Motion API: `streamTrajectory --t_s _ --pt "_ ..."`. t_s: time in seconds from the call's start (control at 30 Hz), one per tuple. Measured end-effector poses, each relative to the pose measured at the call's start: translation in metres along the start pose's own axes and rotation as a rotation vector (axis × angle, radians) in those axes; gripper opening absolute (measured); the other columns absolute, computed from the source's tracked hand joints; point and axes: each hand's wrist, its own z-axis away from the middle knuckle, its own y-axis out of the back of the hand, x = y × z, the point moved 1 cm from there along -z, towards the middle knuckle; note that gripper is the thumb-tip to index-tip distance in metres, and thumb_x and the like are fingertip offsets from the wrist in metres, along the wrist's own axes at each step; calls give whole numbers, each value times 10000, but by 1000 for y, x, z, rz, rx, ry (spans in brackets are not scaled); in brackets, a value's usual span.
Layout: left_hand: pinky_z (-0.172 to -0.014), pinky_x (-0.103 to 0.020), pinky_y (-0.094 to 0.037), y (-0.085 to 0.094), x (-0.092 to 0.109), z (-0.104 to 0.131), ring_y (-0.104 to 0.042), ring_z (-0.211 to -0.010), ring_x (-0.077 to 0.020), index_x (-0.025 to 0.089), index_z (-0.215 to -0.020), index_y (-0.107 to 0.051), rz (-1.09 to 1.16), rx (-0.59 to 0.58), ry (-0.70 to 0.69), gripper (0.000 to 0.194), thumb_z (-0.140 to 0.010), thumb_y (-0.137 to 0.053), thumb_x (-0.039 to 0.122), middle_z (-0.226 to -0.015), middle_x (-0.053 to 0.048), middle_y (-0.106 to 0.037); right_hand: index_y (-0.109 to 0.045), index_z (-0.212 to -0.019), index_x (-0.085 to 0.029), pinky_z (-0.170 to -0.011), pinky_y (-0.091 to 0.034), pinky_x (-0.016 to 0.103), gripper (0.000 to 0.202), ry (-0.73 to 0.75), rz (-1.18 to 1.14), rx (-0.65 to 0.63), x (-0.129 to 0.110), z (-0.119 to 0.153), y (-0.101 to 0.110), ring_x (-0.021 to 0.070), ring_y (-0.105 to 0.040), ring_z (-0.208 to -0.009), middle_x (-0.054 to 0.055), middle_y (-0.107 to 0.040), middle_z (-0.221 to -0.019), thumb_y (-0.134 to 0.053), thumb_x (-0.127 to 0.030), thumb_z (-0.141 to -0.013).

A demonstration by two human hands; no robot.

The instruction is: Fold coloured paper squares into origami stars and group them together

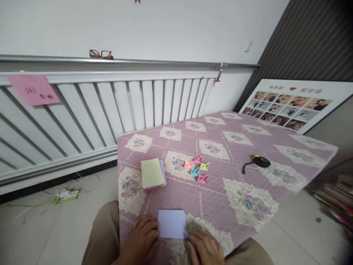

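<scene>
Left hand [142, 241] and right hand [205, 250] cut off by bottom edge, books [335, 200] blurred at right

The tablecloth [242, 173] is quilted cloth, matt and a little bumpy. The lilac sheet [172, 223] and the stack [152, 173] are smooth matt paper. The rail [138, 63] is shiny metal.

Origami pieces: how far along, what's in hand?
Done: five folded pieces lie clustered mid-table. In hand: a lavender sheet lies flat at the near edge, left hand and right hand pressing its lower corners; no fold is visible yet. Left: a paper stack unfolded.
</scene>
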Motion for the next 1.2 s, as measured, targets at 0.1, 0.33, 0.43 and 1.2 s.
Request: streamTrajectory --t_s 0.1,0.33,0.43,1.2 --pt "-894 -350 -448 -4 2 -2 -582 -999 -202 232 -939 -637 74 -29 99 172 -807 -592 131 -1041 -13 -683 -669 -990 -305 -790 -479 317 186 -4 -152 -95 -19 -20 -5 191 -700 -855 -16 -746 -940 -666 -271 -808" --pt "-899 -402 -455 -9 3 -3 -573 -1028 -238 237 -1087 -608 101 -7 167 375 -738 -638 103 -1123 -46 -644 -663 -1006 -327 -845 -460 339 306 -146 -328 -171 -37 -37 -16 212 -662 -940 -24 -717 -1010 -711 -174 -746" --pt "-899 -396 -457 -10 1 -4 -571 -1039 -238 239 -1110 -595 68 2 138 377 -757 -649 120 -1144 -47 -638 -662 -1003 -333 -856 -441 354 276 -164 -325 -173 -36 -36 -17 213 -656 -935 -32 -715 -990 -691 -177 -778" --pt "-900 -362 -406 -6 3 -22 -501 -1024 -223 221 -1086 -611 -134 -183 -36 217 -870 -617 246 -1097 -36 -614 -668 -960 -313 -835 -411 372 178 -181 -269 -128 -45 -41 -11 214 -641 -904 -27 -713 -946 -651 -204 -821"
